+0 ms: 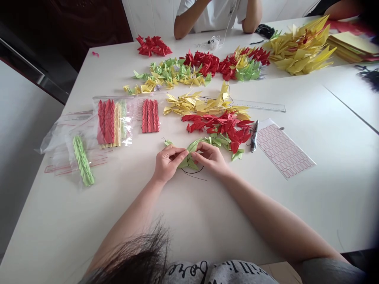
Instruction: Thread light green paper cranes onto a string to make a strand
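Bright, even light on the white table (296,205) — faint shadows, blurred, bowed edges.

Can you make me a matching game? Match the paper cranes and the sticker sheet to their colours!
Things:
1. Cranes between the left hand and right hand
2. Cranes just beyond the hands
3. Cranes beyond those
4. Label sheet

Colours:
A. Red
B. White with pink outlines
C. Green
D. Yellow

Pairs: 1-C, 2-A, 3-D, 4-B
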Demonstrator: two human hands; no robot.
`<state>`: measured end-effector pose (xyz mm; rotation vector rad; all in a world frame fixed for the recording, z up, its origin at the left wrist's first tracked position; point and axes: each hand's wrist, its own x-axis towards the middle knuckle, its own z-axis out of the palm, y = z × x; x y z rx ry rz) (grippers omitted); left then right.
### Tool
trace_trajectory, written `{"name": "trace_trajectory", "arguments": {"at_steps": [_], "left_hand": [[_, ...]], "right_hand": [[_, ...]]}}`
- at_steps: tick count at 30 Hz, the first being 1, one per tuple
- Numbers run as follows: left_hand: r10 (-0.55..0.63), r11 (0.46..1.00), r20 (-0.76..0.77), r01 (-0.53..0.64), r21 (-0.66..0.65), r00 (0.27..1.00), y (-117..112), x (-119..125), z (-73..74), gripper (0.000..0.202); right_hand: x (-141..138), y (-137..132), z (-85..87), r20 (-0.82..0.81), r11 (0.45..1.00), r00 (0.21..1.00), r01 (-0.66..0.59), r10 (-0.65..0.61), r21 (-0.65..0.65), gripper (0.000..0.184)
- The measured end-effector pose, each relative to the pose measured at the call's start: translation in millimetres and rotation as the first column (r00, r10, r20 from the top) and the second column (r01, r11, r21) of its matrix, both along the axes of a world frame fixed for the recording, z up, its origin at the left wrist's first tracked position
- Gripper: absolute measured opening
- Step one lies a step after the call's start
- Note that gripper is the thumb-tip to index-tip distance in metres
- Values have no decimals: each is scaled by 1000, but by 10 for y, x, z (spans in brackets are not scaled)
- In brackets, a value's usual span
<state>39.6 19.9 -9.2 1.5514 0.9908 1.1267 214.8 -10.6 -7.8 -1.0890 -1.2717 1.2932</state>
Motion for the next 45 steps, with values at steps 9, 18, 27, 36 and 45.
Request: {"name": "trace_trajectory", "arguments": {"at_steps": [9,18,27,36,45], "left_hand": [[-94,931,199,157,-330,976,-63,17,63,32],[-40,941,136,83,-329,990,-51,11,86,32],[-163,915,109,191,-354,981,-24,-19,63,34],[-60,955,113,90,-281,992,-32,-7,65,31],[57,991,50,-51,-121,997,-43,-21,35,33]], "right_hand": [[-41,-1,-22,90,988,993,67,-81,140,28],[-40,-14,7,194,985,973,96,-123,144,31],[-85,-64,-17,490,895,793,149,-362,420,20],[-46,-50,23,420,941,879,85,-225,327,16],[-38,-29,4,447,961,889,-32,-98,274,27]]}}
